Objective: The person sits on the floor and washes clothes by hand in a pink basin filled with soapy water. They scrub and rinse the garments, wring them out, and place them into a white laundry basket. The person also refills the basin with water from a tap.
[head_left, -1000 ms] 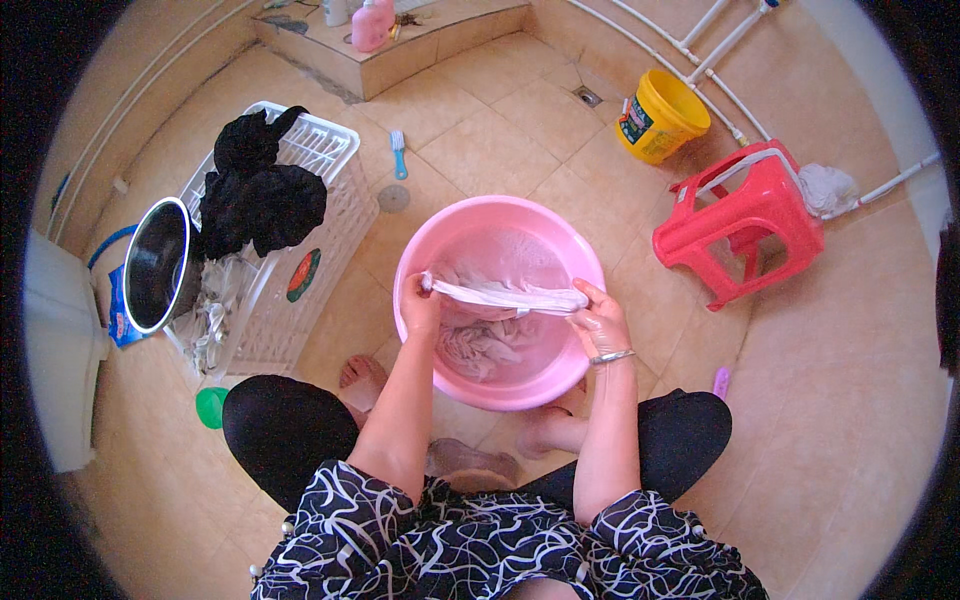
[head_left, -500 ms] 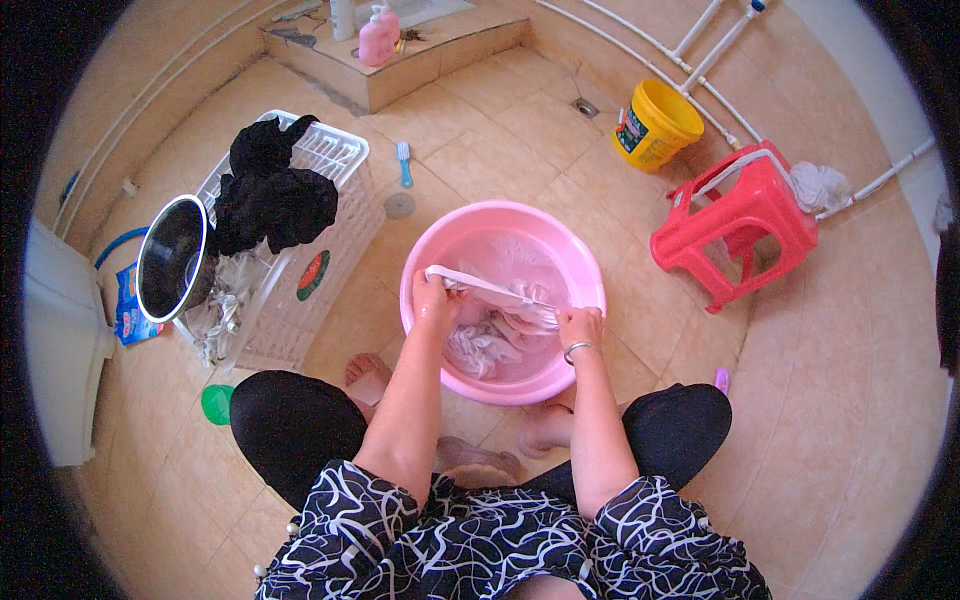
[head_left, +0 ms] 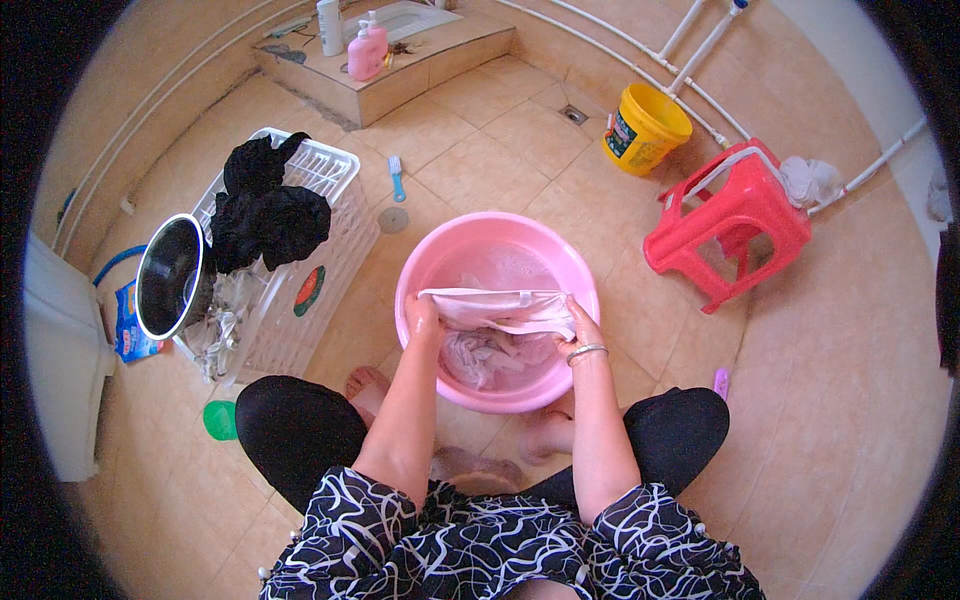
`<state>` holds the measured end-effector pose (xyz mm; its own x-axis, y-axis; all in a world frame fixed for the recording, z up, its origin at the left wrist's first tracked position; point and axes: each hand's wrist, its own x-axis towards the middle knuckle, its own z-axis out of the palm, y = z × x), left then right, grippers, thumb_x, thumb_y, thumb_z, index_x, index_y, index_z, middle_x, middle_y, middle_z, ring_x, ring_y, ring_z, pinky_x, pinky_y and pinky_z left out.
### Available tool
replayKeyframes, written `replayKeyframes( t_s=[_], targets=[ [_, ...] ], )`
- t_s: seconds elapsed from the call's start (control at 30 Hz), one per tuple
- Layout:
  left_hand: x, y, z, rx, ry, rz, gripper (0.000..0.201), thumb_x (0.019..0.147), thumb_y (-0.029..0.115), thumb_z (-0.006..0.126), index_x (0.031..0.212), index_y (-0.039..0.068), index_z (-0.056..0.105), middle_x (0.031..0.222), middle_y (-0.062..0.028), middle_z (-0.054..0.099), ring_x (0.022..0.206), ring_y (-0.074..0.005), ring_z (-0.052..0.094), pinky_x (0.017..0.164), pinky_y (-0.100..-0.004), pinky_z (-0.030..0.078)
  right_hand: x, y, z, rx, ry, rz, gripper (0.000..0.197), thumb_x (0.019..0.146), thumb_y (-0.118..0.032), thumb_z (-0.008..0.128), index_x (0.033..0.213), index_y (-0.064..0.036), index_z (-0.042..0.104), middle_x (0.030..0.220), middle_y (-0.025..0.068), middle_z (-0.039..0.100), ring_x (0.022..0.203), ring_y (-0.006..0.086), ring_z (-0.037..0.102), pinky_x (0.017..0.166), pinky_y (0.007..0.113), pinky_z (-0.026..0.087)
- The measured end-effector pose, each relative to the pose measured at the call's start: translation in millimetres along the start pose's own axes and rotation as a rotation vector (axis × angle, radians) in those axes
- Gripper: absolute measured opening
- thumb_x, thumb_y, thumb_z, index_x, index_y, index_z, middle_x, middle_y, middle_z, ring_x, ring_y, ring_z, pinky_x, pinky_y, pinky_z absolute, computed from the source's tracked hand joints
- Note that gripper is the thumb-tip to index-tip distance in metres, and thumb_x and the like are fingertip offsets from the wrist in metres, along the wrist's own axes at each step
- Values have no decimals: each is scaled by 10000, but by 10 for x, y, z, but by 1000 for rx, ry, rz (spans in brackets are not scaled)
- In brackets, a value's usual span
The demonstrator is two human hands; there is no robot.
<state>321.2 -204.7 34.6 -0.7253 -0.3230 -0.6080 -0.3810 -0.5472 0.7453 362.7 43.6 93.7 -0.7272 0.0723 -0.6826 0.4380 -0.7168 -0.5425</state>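
A pink basin (head_left: 498, 402) of cloudy water stands on the floor in front of me, between my feet. Over it, a pale pink garment (head_left: 500, 312) with a stretched-out waistband spans from hand to hand, its lower part hanging toward the water. My left hand (head_left: 422, 314) is closed on one end of the band, at the basin's left side. At the right side, my right hand (head_left: 582, 326), below which a bracelet circles the wrist, grips the other end. More wet pale cloth (head_left: 482, 362) lies in the water beneath the garment.
Left stands a white plastic basket (head_left: 335, 235) bearing black clothes (head_left: 270, 225) and a dark metal bowl (head_left: 170, 275). A blue brush (head_left: 397, 180) lies beyond the basin. Right are a red stool (head_left: 730, 225) and a yellow bucket (head_left: 645, 130). Pink bottles (head_left: 367, 50) stand on the far step.
The garment's band has gone from slanting to nearly level and spread wider, showing more cloth below it. My right hand has turned, its fingers now pointing upward along the garment's end.
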Motion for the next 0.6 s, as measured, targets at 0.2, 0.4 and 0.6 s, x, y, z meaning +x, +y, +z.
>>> replayKeyframes(
  t_s=[0.2, 0.4, 0.6],
  targets=[
    [-341, 21, 137, 409, -160, 126, 354, 638, 107, 602, 918, -21, 426, 840, -143, 513, 728, -255, 523, 666, -343, 428, -347, -113, 118, -141, -193, -143, 530, 658, 6, 498, 1136, -197, 388, 857, 5, 507, 663, 151, 513, 437, 262, 390],
    [-198, -47, -42, 931, -350, 513, 396, 595, 139, 655, 923, 28, 462, 872, -169, 501, 820, -315, 498, 716, -338, 409, -486, -298, 451, 94, -348, -322, 644, 619, 86, 424, 1206, -143, 295, 1062, 42, 451, 924, 194, 477, 730, 324, 459],
    [-458, 254, 168, 1295, -137, 862, 233, 656, 111, 557, 888, 93, 566, 965, -187, 444, 875, -333, 464, 752, -364, 397, -712, -534, 534, -17, -435, -363, 614, 622, 112, 393, 1192, -109, 336, 1070, 76, 470, 928, 184, 495, 791, 331, 426]
  ],
)
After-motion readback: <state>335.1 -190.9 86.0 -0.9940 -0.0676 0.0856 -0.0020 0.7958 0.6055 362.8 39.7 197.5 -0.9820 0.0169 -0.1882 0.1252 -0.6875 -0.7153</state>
